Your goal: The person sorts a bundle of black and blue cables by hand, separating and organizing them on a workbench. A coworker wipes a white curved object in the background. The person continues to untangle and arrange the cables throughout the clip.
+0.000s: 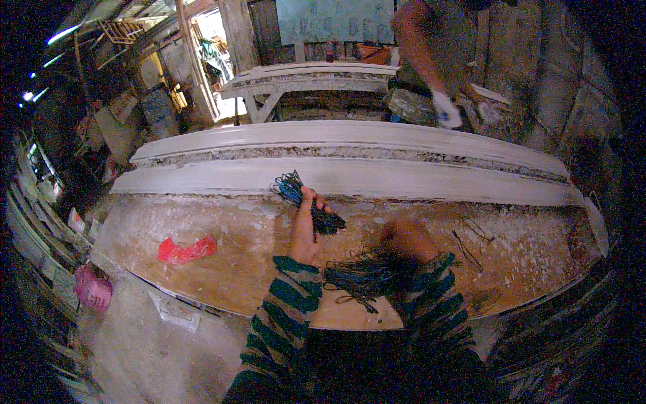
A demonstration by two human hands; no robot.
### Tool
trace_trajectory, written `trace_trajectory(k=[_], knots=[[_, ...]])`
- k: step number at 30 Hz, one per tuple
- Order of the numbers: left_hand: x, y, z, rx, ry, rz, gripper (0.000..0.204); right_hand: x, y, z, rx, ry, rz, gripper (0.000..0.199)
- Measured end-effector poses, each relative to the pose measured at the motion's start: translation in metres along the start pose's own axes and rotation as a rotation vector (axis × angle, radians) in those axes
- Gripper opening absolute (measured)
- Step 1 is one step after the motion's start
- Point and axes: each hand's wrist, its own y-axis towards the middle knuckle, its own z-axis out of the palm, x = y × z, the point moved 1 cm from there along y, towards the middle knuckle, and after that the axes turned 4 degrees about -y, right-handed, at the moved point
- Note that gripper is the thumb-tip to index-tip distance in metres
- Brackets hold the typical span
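My left hand (306, 229) is closed around a bundle of dark looped cords (289, 187), whose ends stick out above and below the fingers. It is raised over the middle of the wooden table (249, 225). A loose pile of similar dark looped cords (356, 276) lies near the table's front edge, between my forearms. My right hand (407, 242) is at the right side of that pile, smeared by motion, so its fingers cannot be made out. A few single loops of cord (466, 250) lie farther right on the tabletop.
Two long whitish planks (350, 176) run along the table's far side. A red scrap (186, 249) lies at left. Beyond stands a bench (309, 82) carrying more long white pieces. Another person's arm (424, 57) reaches down at upper right. A pink bag (93, 287) is at far left.
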Motion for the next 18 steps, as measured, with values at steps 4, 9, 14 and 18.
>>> trace_trajectory(k=[4, 9, 14, 18], knots=[[0.003, 0.002, -0.009, 0.007, 0.021, 0.021, 0.030, -0.001, 0.004, -0.002, -0.279, 0.250, -0.042, 0.016], [0.021, 0.006, -0.013, 0.089, 0.133, -0.106, 0.024, 0.000, 0.008, 0.000, -0.403, 0.645, -0.035, 0.012], [0.011, -0.021, 0.011, 0.195, 0.728, -0.194, 0.034, 0.005, 0.013, 0.004, -0.427, 0.922, -0.125, 0.015], [0.002, -0.032, 0.025, 0.314, 0.819, -0.337, 0.044, 0.014, 0.012, 0.005, -0.365, 1.104, -0.226, 0.016]])
